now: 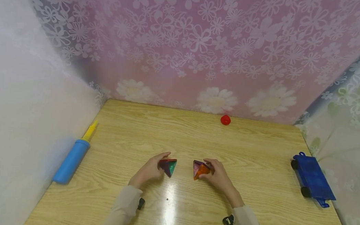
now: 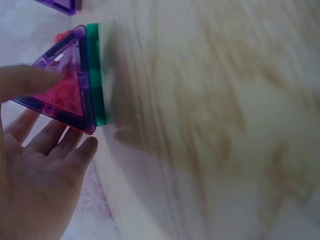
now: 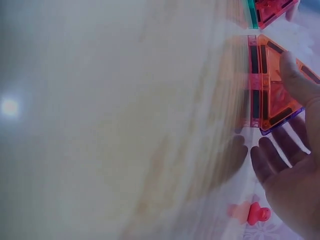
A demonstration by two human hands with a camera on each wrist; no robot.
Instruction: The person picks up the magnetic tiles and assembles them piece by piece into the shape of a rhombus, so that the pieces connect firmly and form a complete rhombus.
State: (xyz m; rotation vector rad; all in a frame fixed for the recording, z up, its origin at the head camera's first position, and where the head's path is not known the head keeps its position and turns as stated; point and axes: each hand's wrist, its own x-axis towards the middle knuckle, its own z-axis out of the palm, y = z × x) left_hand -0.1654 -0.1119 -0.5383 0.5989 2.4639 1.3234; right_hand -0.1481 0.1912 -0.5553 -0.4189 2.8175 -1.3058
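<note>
Near the middle of the table, my left hand (image 1: 149, 170) holds a small pyramid of see-through magnetic tiles (image 1: 172, 166). The left wrist view shows its purple-framed side (image 2: 82, 107) and a green tile (image 2: 95, 75) along the table side. The thumb lies across the purple side, with the other fingers around the far side. To the right, my right hand (image 1: 220, 179) grips a second magnetic tile pyramid (image 1: 197, 168), with orange, pink and purple tiles. Its orange side (image 3: 272, 112) faces the right wrist camera, thumb over it. A gap separates the two pyramids.
A blue and yellow hand pump (image 1: 73, 161) lies along the table's left edge. A blue toy wagon with black wheels (image 1: 313, 177) sits at the right edge. At the back is a small red object (image 1: 225, 120). Patterned curtains (image 1: 183, 57) border the wooden table (image 1: 154, 128).
</note>
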